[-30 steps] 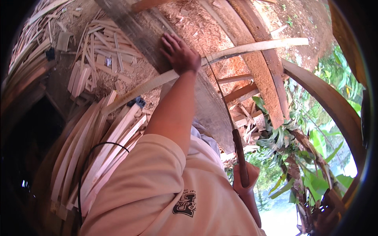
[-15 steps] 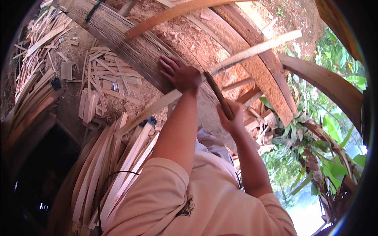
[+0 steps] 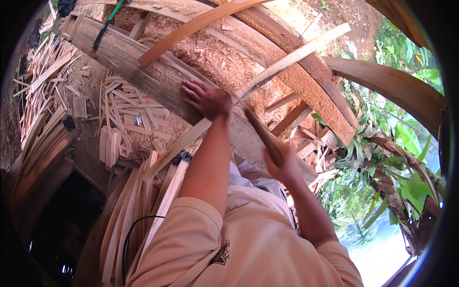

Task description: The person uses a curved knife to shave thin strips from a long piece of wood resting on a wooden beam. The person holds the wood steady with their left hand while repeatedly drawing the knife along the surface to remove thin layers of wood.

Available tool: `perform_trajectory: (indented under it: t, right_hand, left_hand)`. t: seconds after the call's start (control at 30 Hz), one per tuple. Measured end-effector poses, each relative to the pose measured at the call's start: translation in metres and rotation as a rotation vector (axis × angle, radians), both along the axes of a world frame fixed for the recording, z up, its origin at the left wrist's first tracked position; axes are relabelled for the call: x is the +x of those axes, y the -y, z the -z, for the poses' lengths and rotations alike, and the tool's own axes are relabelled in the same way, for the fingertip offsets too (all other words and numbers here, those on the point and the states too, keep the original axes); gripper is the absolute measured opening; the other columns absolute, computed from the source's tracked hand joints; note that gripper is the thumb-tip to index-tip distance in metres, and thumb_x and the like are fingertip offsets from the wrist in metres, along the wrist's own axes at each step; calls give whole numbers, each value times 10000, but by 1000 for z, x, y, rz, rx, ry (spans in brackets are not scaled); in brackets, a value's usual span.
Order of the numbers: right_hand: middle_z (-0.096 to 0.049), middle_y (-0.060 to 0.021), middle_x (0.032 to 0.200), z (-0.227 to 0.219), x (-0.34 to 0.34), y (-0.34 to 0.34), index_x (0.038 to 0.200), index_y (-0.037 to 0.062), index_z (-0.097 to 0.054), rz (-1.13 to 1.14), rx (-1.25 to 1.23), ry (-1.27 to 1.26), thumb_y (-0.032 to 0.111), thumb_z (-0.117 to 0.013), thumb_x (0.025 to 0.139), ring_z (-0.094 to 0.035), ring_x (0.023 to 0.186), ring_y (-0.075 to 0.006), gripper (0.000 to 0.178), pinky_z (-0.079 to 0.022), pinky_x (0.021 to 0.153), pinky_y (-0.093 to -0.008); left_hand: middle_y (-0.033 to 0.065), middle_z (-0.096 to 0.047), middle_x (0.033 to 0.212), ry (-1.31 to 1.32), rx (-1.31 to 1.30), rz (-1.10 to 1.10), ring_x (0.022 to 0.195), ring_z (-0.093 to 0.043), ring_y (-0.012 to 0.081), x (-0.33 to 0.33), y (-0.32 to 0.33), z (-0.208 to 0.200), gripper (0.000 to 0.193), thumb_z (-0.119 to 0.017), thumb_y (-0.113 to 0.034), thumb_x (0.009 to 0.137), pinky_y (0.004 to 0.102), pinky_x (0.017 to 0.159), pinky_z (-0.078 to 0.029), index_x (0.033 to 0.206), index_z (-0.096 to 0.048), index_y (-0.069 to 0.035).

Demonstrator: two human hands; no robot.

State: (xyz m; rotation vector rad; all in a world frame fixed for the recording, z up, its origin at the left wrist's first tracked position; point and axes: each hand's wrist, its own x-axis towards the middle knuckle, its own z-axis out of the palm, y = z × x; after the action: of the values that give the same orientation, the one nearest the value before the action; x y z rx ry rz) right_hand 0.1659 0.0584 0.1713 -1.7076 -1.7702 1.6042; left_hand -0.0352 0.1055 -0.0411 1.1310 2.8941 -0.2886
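My left hand lies flat with its fingers stretched out on a thick weathered board. Its palm and wrist cross a long pale wooden strip, which lies slantwise over the board and runs on under my forearm. My right hand, slightly blurred, is closed around a narrow brown tool that looks wooden. The tool's far end is close to the strip, just right of my left hand; whether it touches cannot be made out, nor can the tool's exact kind.
A curved reddish plank rests across the board. A green-and-black tool is at the board's far left. Stacked strips stand at lower left, with offcuts on the ground. Large curved beams and plants are at right.
My right hand and the tool have drawn back toward me, away from the strip. My left hand stays on the board and strip. The whole view has shifted slightly.
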Motion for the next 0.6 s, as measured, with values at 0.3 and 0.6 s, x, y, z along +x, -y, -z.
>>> perform_trajectory:
  t: [0.3, 0.6]
  right_hand:
    - [-542, -183, 611, 62, -22, 5, 784, 11, -622, 149, 74, -97, 98, -700, 886, -533, 523, -311, 155, -460, 554, -446]
    - [-521, -169, 610, 59, 26, 43, 748, 5, -572, 108, 91, -13, 72, -698, 906, -492, 506, -272, 213, -415, 532, -422]
  left_hand:
    - [304, -217, 1744, -18, -48, 180, 1638, -223, 408, 18, 18, -11, 935, -510, -513, 986, 566, 1306, -231, 1640, -257, 106]
    - [302, -215, 1746, 24, 15, 133, 1643, -192, 427, 69, 52, -2, 939, -499, -543, 992, 590, 1308, -198, 1625, -284, 117]
